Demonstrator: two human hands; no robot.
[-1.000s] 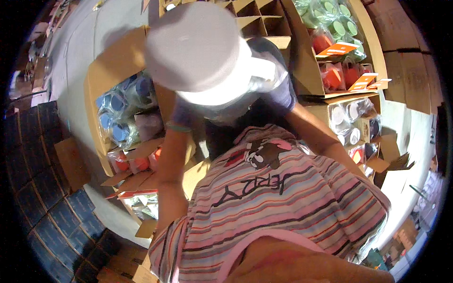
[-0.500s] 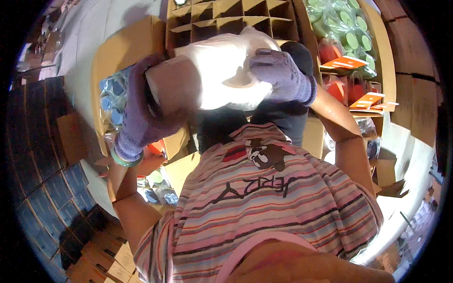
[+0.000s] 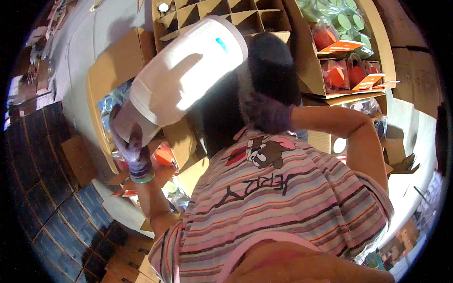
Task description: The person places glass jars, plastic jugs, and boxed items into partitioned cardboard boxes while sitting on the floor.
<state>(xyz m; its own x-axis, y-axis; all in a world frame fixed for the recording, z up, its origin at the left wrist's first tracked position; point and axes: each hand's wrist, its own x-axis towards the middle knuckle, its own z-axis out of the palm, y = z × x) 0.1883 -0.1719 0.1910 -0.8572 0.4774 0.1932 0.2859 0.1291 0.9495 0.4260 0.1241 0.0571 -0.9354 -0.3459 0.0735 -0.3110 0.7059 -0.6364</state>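
Note:
A large white cylindrical plastic container (image 3: 188, 70) with a small blue mark near its far end lies tilted across my front, bright in the light. My left hand (image 3: 134, 148), in a purple knit glove, grips its narrower near end (image 3: 134, 123), the thumb across the front. My right hand (image 3: 268, 113), gloved too, is apart from the container, low over my dark-trousered lap and in shadow. Its fingers look curled in. A faint hazy strip (image 3: 244, 85) rises beside them, perhaps clear film; I cannot make out what they hold.
Ahead stands a carton with cardboard dividers (image 3: 214, 9), a small white round object (image 3: 163, 7) in one corner. An open box at right (image 3: 384, 52) holds green-lidded and red bagged items. Blue bagged items (image 3: 107, 106) fill a box at left. Dark stacked cartons (image 3: 35, 160) stand farther left.
The loose clear wrapping around the container is gone from it. My right hand has left the container and dropped toward my lap. The container's far end has swung up and shows plainly.

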